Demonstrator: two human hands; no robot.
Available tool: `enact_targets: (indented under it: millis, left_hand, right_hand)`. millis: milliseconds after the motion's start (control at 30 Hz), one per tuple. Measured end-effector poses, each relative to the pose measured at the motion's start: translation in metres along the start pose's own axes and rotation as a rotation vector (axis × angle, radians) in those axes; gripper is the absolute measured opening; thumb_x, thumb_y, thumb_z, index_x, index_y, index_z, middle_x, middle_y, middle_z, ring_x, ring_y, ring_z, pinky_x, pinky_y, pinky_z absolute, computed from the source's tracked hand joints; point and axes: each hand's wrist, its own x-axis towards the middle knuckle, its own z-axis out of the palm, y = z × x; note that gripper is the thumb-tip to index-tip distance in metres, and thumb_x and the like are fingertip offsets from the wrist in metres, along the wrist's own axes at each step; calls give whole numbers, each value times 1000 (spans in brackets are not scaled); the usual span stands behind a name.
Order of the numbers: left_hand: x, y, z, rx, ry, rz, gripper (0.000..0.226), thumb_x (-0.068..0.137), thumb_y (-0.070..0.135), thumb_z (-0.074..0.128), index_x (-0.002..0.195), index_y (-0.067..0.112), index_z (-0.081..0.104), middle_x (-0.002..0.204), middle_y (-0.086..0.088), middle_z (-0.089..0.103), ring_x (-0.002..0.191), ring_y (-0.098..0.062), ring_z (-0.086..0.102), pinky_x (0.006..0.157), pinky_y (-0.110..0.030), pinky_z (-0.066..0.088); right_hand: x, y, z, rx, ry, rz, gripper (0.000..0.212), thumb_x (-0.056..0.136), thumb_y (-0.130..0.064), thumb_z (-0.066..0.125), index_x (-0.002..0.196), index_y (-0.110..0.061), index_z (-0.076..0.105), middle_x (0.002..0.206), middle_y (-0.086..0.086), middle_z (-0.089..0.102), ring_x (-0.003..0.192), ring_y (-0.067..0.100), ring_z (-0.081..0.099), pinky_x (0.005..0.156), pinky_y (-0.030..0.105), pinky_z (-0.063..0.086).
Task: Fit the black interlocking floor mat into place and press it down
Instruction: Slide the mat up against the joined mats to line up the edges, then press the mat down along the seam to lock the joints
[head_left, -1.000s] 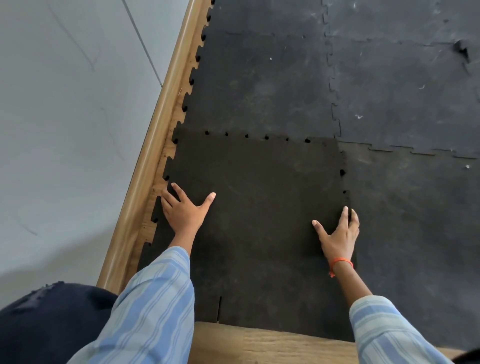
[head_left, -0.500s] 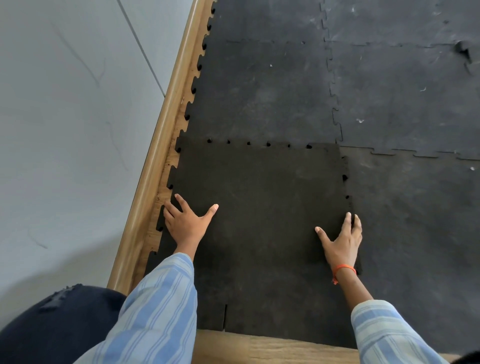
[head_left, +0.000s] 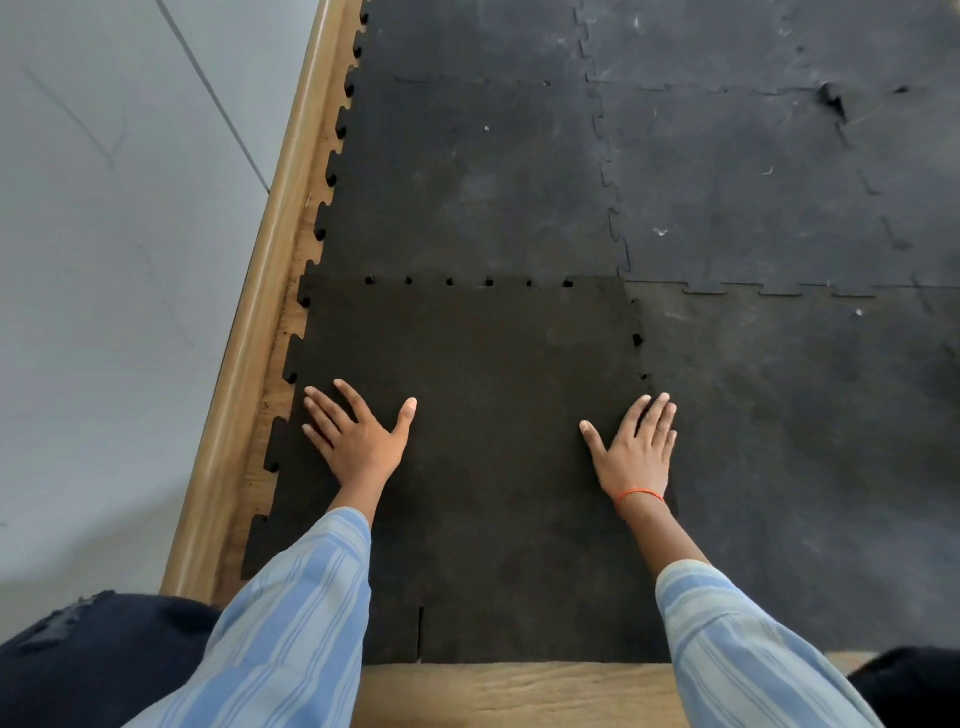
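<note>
The black floor mat (head_left: 467, 415) lay by the wooden skirting (head_left: 270, 312), apparently not fully seated along its far seam. Left hand (head_left: 358, 441) and right hand (head_left: 636, 457) pressed flat on it, fingers spread, holding nothing.

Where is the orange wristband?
In the head view, the orange wristband circles the wrist of the right hand, which lies flat near the right edge of the black mat.

Left of the black mat (head_left: 483, 447) — narrow strip of bare wood floor (head_left: 270, 395), then the raised wooden skirting (head_left: 260, 322) and wall (head_left: 104, 260) block passage. Ahead and right — flat laid mats (head_left: 753, 182), open. Near edge open onto wood.
</note>
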Motion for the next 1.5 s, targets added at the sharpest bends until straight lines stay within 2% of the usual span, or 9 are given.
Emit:
enact_targets:
  millis: [67,167,400,567,933,1033,1200,1367,1500]
  left_hand:
    - [-6,14,6,46,-7,140,103,85,79,23,152,11,-14,158,-22,-23,147,-33,-19,118,-49,-8]
    - [-15,31,16,71,5,253,100,87,77,22,153,10,-12,159,-22,-20,148,-32,-16,118,-49,-7]
    - [-16,38,19,78,-11,235,101,87,76,24,153,7,-8,159,-24,-18,148,-34,-15,118,-53,-5]
    - [-25,39,24,75,1,257,97,89,73,23,154,8,-7,159,-23,-17,149,-33,-14,119,-52,-4]
    - [-26,45,23,105,-54,235,97,89,73,21,153,8,-11,158,-24,-21,148,-34,-18,118,-54,-6]
    - [-27,46,19,119,-90,242,98,89,73,21,153,7,-13,157,-24,-22,147,-34,-19,118,-54,-6]
    - [-45,49,29,131,-57,346,94,91,70,21,153,6,-10,158,-24,-19,148,-34,-17,118,-53,-5]
    - [-52,55,38,161,-39,385,93,91,69,21,153,6,-8,159,-25,-16,148,-35,-14,117,-54,-4]
    - [-53,54,40,164,-22,387,93,92,68,22,153,5,-6,159,-26,-14,149,-36,-12,117,-56,-3]
  right_hand:
    - [0,3,2,-83,12,-26,93,90,-65,29,150,-3,-6,160,15,-13,148,25,-14,120,44,-6]
    - [4,6,1,-78,-37,-34,94,89,-66,27,149,-4,-10,160,12,-15,148,23,-16,121,43,-4]
    - [15,8,-9,-80,-173,-51,97,89,-67,28,148,-2,-12,159,12,-19,147,24,-19,122,40,0]
    - [-2,11,-8,-91,-166,-82,92,93,-58,34,148,2,-9,159,17,-18,147,28,-16,122,38,1]
    - [-3,18,-5,-171,-181,-131,91,93,-61,26,148,2,-10,158,18,-18,146,30,-19,120,36,-5]
    - [-6,19,-10,-128,-179,-134,95,91,-62,32,148,3,-8,159,18,-16,147,29,-16,121,35,-3]
    - [-22,26,-3,-66,-103,-28,102,86,-68,35,148,1,-7,161,16,-5,149,24,-7,123,37,3]
    - [-15,24,-1,11,-39,15,117,76,-76,44,149,-1,-9,161,14,-6,149,23,-6,123,37,6]
    - [-3,26,-2,0,-119,4,121,72,-81,42,149,-4,-12,161,12,-8,149,22,-8,122,40,2]
